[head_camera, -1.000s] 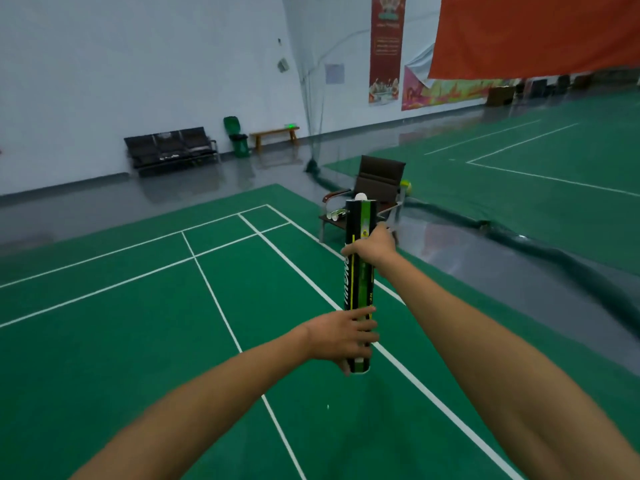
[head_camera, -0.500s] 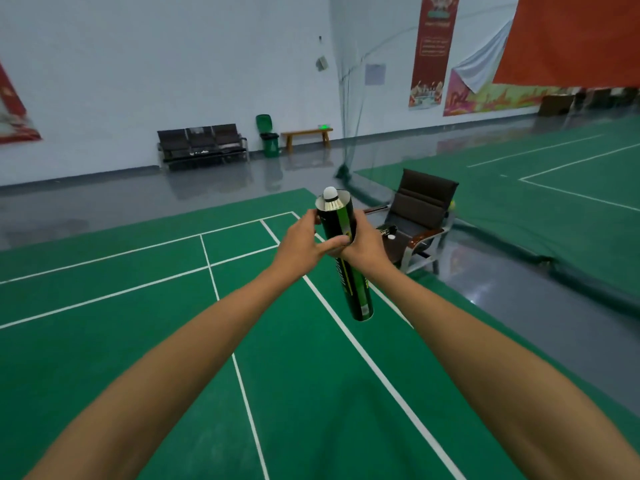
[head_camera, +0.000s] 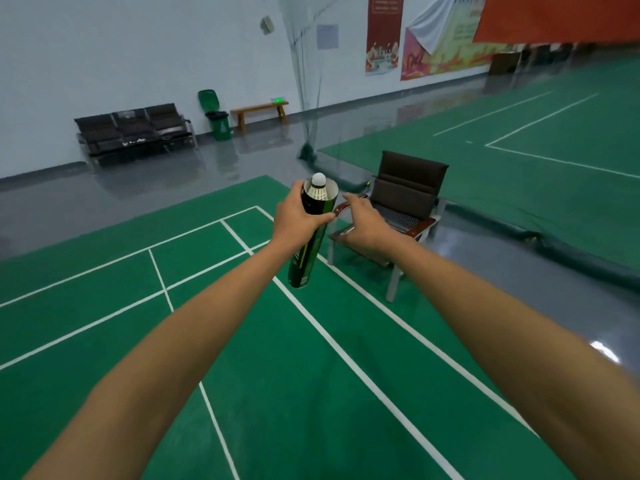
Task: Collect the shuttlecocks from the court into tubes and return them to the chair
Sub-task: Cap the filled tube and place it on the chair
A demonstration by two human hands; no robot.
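Tube (head_camera: 308, 244) gripped by left hand (head_camera: 294, 220), shuttlecock (head_camera: 318, 187) protruding

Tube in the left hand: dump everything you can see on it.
The tube is a slim glossy cylinder, black and dark green with a yellow-green stripe and print too blurred to read. Its top is uncapped; a white shuttlecock stands in the mouth, cork above the rim. It is in the air, tilted, top leaning right, near the chair. The left hand grips it near the top; the right hand is beside it, apart.
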